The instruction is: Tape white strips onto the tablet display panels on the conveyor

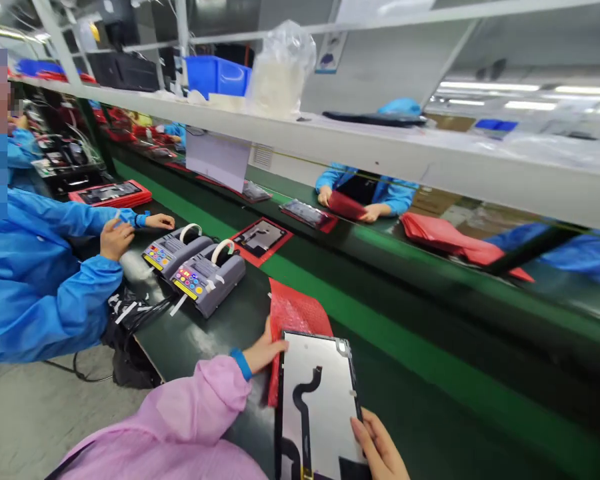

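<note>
A tablet-sized display panel, silver-backed with black flex cables, is held up in front of me. My right hand grips its lower right edge, thumb on the back face. At the upper left, my left hand has its thumb by the panel's edge and its fingers behind a red bubble-wrap pouch. The pouch lies behind the panel, its upper part and left side showing. Both are tilted above the dark bench. The panel's bottom end runs out of view.
Two grey tape dispensers stand on the bench to the left, beside a co-worker's blue sleeves. Another panel lies on red wrap on the green-edged conveyor. A white shelf spans overhead. Across, a person holds a red pouch.
</note>
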The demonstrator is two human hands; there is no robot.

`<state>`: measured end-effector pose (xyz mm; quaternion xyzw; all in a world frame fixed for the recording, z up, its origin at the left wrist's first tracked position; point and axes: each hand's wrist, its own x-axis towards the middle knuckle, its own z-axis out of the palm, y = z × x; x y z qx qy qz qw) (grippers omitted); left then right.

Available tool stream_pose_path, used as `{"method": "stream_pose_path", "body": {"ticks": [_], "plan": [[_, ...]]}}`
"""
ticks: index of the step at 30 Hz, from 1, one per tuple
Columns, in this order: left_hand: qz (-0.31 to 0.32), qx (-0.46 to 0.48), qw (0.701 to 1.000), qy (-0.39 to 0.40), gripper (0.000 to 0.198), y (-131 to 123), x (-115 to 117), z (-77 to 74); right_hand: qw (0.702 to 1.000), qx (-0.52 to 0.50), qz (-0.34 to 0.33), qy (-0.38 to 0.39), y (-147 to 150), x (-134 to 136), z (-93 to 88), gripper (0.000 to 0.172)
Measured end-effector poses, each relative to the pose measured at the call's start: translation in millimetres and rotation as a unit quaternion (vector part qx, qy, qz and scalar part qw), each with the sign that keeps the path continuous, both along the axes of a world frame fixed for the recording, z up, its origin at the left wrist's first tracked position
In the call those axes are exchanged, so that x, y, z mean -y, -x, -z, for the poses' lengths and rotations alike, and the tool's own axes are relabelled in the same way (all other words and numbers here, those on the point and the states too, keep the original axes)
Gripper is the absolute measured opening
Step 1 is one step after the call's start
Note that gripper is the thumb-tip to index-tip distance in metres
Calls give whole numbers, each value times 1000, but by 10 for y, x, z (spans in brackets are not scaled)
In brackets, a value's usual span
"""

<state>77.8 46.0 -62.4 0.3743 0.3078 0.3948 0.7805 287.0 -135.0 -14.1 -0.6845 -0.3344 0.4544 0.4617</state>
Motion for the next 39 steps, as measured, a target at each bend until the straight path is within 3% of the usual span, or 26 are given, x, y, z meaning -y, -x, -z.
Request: {"method": "stream_pose_path", "body": {"ticks": [2, 5, 7, 10, 13, 16, 21, 27, 30, 34, 36, 39], "plan": [[-121, -126, 965, -197, 80, 89, -111, 12, 999, -5, 53, 0, 30, 113, -6, 54], [-239, -304, 835, -391, 83, 233, -193, 1, 993, -2, 116, 16, 7, 270, 31, 56], [-240, -357, 774, -464, 80, 317, -157, -25, 987, 10, 159, 27, -32, 337, 47, 54], [-110, -350, 746, -555, 77, 408, -2, -71, 972, 25, 231, 23, -87, 331, 26, 56], [8, -328, 749, -576, 82, 495, 206, -112, 962, 37, 269, 3, -94, 204, -54, 59], [35, -319, 780, -538, 87, 619, 441, -159, 968, 26, 247, -24, -29, 24, -158, 54], [4, -243, 873, -423, 84, 809, 824, -148, 982, 26, 181, -48, 218, -270, -166, 47], [-55, -167, 937, -302, 79, 911, 1013, 91, 997, 49, 57, -32, 493, -496, 153, 47], [-61, -171, 938, -294, 77, 983, 975, 34, 986, 169, 11, 3, 520, -492, 202, 54], [-32, -251, 899, -357, 70, 1062, 853, -258, 913, 405, 31, -45, 555, -442, -17, 57], [-18, -263, 889, -375, 68, 1056, 792, -387, 912, 401, -7, -90, 641, -454, -194, 52], [5, -245, 889, -387, 66, 995, 738, -476, 943, 274, -129, -136, 852, -538, -420, 41]]}}
